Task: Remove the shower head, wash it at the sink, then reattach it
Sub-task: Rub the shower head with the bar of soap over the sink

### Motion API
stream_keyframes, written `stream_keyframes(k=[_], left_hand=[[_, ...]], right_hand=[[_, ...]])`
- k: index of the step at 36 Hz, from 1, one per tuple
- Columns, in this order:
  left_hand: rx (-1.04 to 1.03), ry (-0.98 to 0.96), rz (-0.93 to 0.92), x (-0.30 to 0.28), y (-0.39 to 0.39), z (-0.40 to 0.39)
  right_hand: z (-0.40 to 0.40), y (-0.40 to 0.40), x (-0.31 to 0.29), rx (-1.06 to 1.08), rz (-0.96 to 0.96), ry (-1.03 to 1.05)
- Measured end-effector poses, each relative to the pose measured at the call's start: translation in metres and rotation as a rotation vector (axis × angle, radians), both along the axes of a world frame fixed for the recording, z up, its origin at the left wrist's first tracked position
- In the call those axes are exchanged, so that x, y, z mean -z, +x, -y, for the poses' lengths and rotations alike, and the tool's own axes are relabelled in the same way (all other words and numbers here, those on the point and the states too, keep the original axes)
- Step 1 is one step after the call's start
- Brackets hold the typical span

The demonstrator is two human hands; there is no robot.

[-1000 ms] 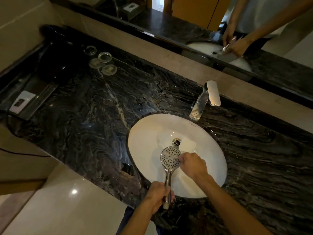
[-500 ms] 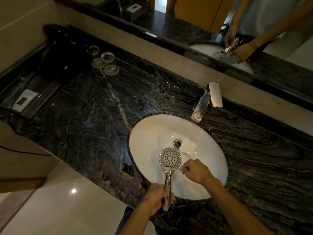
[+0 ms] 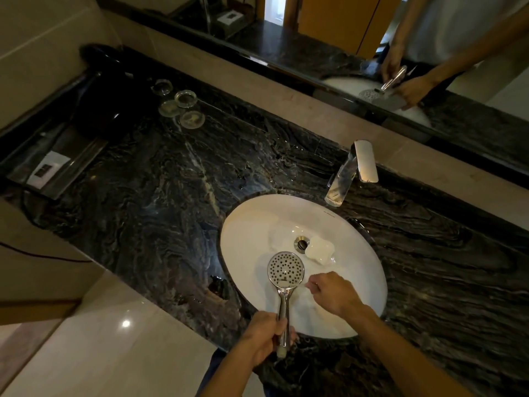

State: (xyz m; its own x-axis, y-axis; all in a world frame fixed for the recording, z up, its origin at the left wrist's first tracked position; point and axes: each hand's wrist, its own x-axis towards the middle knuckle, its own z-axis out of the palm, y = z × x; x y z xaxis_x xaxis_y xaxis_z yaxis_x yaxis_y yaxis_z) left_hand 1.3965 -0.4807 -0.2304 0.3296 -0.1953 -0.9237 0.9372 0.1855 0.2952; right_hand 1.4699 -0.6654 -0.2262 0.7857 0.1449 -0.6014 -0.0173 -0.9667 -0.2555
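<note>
A chrome shower head point(image 3: 285, 270) with a round spray face full of dark holes is held face-up over the white oval sink point(image 3: 252, 224). My left hand point(image 3: 264, 338) grips its handle at the sink's near rim. My right hand point(image 3: 333, 293) hovers just right of the head with fingers curled and thumb and forefinger pinched; I cannot make out anything in it. A white bar of soap point(image 3: 320, 249) lies in the basin beside the drain point(image 3: 301, 243). No water runs from the chrome faucet point(image 3: 345, 179).
The dark marble counter point(image 3: 160, 196) carries several glass coasters point(image 3: 183, 106) and a black kettle point(image 3: 100, 107) on a tray at the far left. A mirror point(image 3: 372, 38) along the back wall reflects my hands. The counter's front edge drops to pale floor tiles point(image 3: 100, 353) at the left.
My right hand has drawn back from the spray face to the right and toward me, uncovering the soap by the drain. The shower head stays in my left hand.
</note>
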Motion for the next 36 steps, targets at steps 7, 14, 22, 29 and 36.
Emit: stream_keyframes(k=[7, 14, 22, 29, 36], left_hand=[[-0.001, 0.028, 0.009, 0.0, 0.0, 0.001], [-0.028, 0.019, -0.009, -0.002, -0.002, 0.001], [-0.014, 0.056, 0.019, -0.006, -0.002, 0.004], [-0.009, 0.078, 0.031, -0.004, -0.002, 0.004], [-0.036, 0.094, 0.015, -0.008, -0.004, 0.005]], right_hand=[[-0.006, 0.036, -0.013, 0.102, 0.175, -0.058], [-0.021, 0.016, -0.009, -0.065, 0.025, -0.057], [-0.035, 0.042, -0.028, -0.037, 0.069, -0.157], [-0.041, 0.043, -0.034, -0.148, 0.05, -0.207], [-0.043, 0.033, -0.033, -0.161, -0.013, -0.171]])
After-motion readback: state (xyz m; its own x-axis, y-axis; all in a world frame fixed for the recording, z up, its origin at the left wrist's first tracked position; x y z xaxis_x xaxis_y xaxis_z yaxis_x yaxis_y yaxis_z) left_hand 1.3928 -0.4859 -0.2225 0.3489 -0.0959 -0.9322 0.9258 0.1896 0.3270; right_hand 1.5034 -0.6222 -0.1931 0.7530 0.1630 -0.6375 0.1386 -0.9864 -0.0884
